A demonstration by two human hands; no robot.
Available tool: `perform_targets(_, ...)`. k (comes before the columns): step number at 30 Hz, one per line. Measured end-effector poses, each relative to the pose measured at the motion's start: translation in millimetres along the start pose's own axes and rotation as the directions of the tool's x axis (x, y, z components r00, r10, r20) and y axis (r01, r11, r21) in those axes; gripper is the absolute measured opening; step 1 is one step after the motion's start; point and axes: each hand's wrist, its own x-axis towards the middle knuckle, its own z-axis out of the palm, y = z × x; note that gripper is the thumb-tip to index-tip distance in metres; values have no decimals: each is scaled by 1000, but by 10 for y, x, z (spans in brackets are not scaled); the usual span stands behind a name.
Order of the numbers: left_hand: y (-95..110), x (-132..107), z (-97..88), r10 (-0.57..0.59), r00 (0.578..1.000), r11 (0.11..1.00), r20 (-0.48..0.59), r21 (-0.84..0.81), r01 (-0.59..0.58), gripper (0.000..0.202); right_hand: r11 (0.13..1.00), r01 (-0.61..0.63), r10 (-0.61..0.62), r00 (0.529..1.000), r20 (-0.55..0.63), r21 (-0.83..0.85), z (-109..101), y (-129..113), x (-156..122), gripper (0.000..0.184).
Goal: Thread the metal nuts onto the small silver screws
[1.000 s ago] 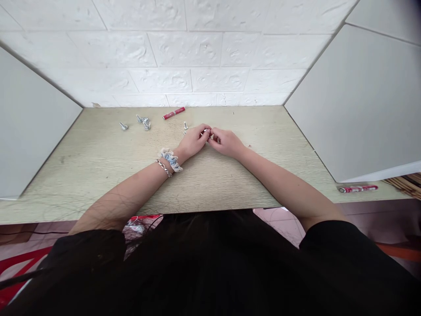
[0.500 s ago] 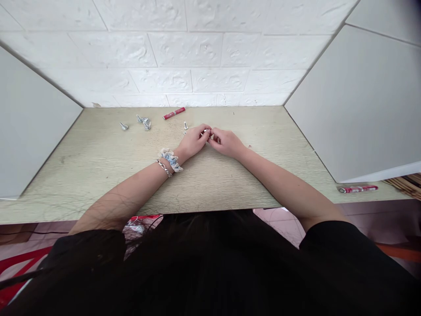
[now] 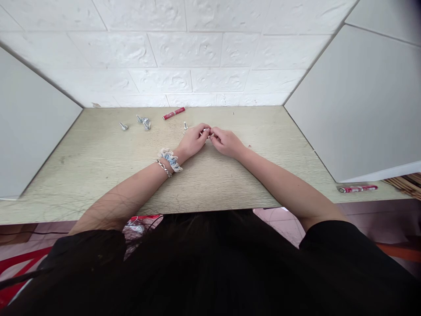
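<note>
- Over the middle of the desk [image 3: 190, 188], the left hand [image 3: 192, 141] and the right hand [image 3: 227, 142] are meeting, fingertips to fingertips.
- Between them a small piece [image 3: 205, 131] is showing as a pale glint; the fingers are covering most of it, so I am not making out its shape.
- The left fingers are curling closed around it; the right thumb and fingers are, it seems, pinching the same piece from the other side.
- Just beyond the left hand, a bolt [image 3: 185, 126] is standing with its shank up. Well to the left, more bolts [image 3: 146, 124] are clustering, and a red tube [image 3: 174, 113] is lying near the wall [image 3: 171, 52].
- To my eye, the step in hand is fine fingertip work, both hands sharing the one piece.
- My judgement is that the next move is calling for a steady left grip and small, controlled right-hand motions, since something so little could be slipping away easily.
</note>
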Motion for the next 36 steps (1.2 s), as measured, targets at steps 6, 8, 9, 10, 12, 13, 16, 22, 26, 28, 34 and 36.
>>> perform_targets(6,-3,-1,4,-5,1000,1000,4,-7,6,26,1000,-9,9,1000,8,-8,-15,3,-3,28)
perform_targets(8,-13,4,5,-2,1000,1000,8,4,2,26,1000,-25,25,999,34,-2,-27,-14,-8,26)
perform_targets(9,-18,7,5,2,1000,1000,9,9,-2,26,999,-34,34,998,45,2,-32,-24,-10,25)
perform_targets(10,-22,9,4,5,1000,1000,11,11,-5,26,999,-40,40,998,53,5,-36,-34,-12,25)
perform_targets(12,-29,12,4,12,1000,1000,14,14,-12,26,999,-48,48,997,56,1,-39,-48,-12,27)
perform_targets(13,-31,13,4,13,1000,1000,17,17,-14,26,999,-51,51,997,54,-6,-37,-51,-11,28)
perform_targets(16,-33,12,4,10,1000,999,24,44,-11,28,999,-46,47,998,43,-15,-21,-40,-5,27)
perform_targets(22,-24,5,2,4,1000,999,13,32,-5,27,1000,-7,7,1000,15,7,-13,-4,-6,27)
perform_targets(26,-19,5,1,2,1000,1000,14,26,-2,27,999,11,-12,1000,20,37,-35,-18,-9,27)
perform_targets(28,-19,6,1,1,1000,1000,17,31,-2,27,1000,-15,15,999,44,21,-37,-29,-8,26)
perform_targets(34,1,-4,-5,-3,1000,1000,14,15,3,28,1000,-10,9,1000,19,14,-23,-11,-5,24)
perform_targets(36,4,-6,-7,-3,1000,1000,17,15,3,28,999,9,-10,1000,13,32,-22,-3,-6,26)
